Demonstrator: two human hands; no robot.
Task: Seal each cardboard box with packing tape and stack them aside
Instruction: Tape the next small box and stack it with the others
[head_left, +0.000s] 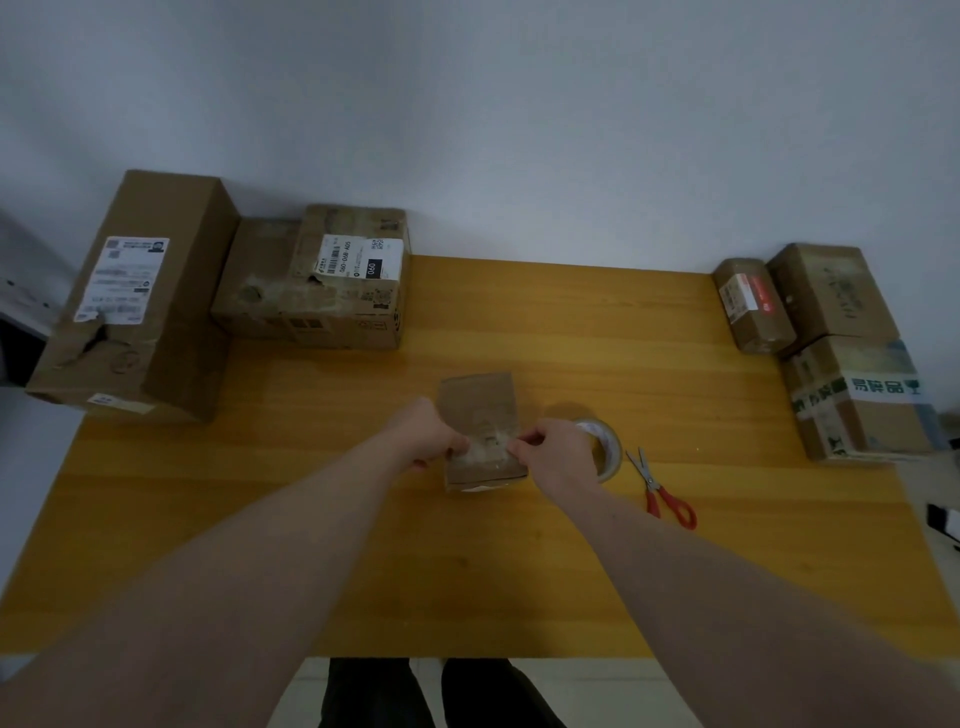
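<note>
Two hands meet at a small cardboard box (480, 421) lying at the middle of the wooden counter (311, 493). The left hand (428, 434) grips its left edge, fingers curled; the right hand (558, 452) pinches clear tape on its top. A tape roll (608, 449) sits just beside at 3 o'clock, red-handled scissors (660, 491) beyond. Larger boxes (311, 280) stand at 10 o'clock, more boxes (841, 343) at 2 o'clock.
</note>
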